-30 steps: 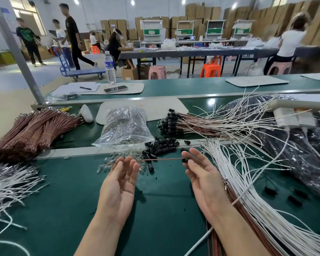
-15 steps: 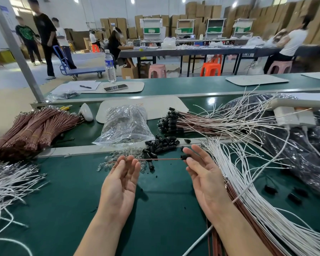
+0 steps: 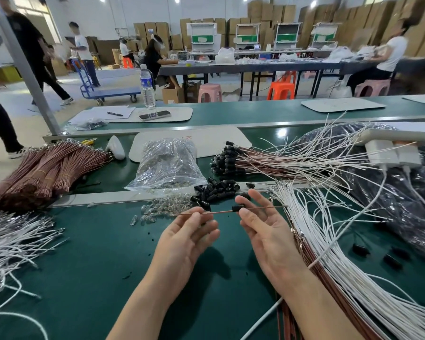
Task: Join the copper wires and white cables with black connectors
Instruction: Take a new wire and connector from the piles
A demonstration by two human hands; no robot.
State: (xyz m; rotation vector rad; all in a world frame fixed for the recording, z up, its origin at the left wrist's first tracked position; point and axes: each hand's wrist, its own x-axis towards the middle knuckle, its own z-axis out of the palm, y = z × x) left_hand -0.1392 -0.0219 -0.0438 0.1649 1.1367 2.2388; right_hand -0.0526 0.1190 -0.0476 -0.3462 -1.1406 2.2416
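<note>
closest to me, over the green bench [image 3: 96,266], both palms are turned up. the left hand [image 3: 185,241] has its fingers nearly straight, the tips pinching the left part of a single copper wire [image 3: 221,211]. the right hand [image 3: 271,238] is just as loosely spread, yet its thumb and forefinger nip the black connector [image 3: 238,207] that sits on the wire between the two hands. the wire runs level, clear of the bench, and its right end pokes out past the connector toward the white cables [image 3: 349,271] fanned out on the right.

i'd judge this the threading step: the connector is on the copper and no white cable is in play yet. the next move seems to call for the right hand to draw one cable from that fan and bring its end to the wire's. that wants a steady grip, since the connector may slide.

beyond the fingertips lies the heap of loose connectors [image 3: 215,190], then a clear bag [image 3: 167,163] and a joined bundle [image 3: 268,163] capped in black. the tied copper stock [image 3: 42,173] rests far left.

against a second ago, the left hand has shifted right and the wire has passed through the connector. then the connector sat at the wire's right tip; now wire shows beyond it. at the back, a walker in black [image 3: 27,45] has moved further left.
</note>
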